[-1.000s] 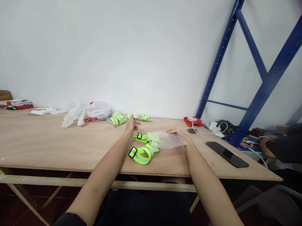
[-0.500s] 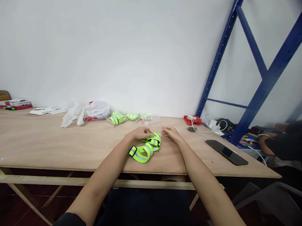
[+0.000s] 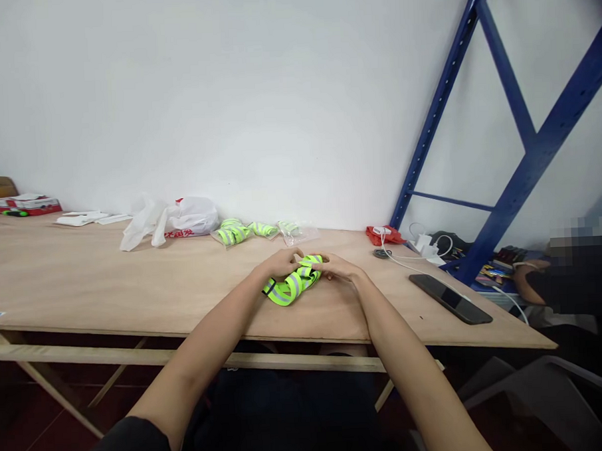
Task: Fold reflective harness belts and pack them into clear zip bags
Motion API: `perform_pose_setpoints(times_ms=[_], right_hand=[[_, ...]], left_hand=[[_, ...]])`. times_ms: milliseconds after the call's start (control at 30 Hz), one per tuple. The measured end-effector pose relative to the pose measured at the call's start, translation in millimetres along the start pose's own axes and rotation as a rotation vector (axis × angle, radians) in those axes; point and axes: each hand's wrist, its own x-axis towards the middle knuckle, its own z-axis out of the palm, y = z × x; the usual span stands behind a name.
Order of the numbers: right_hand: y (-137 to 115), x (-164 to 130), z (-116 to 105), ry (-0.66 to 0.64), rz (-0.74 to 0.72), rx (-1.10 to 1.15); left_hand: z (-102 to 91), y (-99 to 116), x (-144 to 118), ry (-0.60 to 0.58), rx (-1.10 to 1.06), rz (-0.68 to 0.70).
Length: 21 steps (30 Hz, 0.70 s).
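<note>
A neon-yellow reflective strap (image 3: pixel 292 287) with grey stripes lies bunched in loops on the table in front of me. At its left end sits a black buckle, partly covered by my wrist. My left hand (image 3: pixel 283 263) is closed on the bundle's upper left side, fingers curled over it. From the other side my right hand (image 3: pixel 333 266) grips the upper right of the same strap, thumb toward me. Some fingertips of both hands are hidden behind the folds.
Bagged neon straps (image 3: pixel 233 232) lie by the wall beside a clear plastic bag (image 3: pixel 301 235) and a white plastic bag (image 3: pixel 195 217). On the right are a phone (image 3: pixel 450 299), a white cable, a red pouch (image 3: pixel 385 235) and a blue rack post (image 3: pixel 433 123). Another person sits far right.
My right hand has moved left and taken hold of the strap. The bundle has shifted slightly up, and its buckle end has drawn in toward my left wrist.
</note>
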Motion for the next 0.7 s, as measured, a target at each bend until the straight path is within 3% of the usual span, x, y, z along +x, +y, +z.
perform_pose_setpoints(times_ms=[167,267,400,567,700], right_hand=[[5.5,6.5,7.1,0.087,-0.05,0.084],[7.9,12.6,10.1,0.198,-0.128,0.162],[8.5,17.4,12.1,0.314,-0.205,0.231],[7.9,16.0,18.0,0.337,-0.211,0.238],[4.8,12.3,20.1,0.357,-0.191,0.209]], left_hand=[[5.4,5.0,1.8,0.192,0.014,-0.018],[6.5,10.1,2.5,0.24,-0.04,-0.026],[6.5,16.9,1.5,0.15,-0.213,-0.009],[9.9,20.1,0.9,-0.033,-0.446,0.016],[22.9,18.9,4.5,-0.035,-0.626,-0.054]])
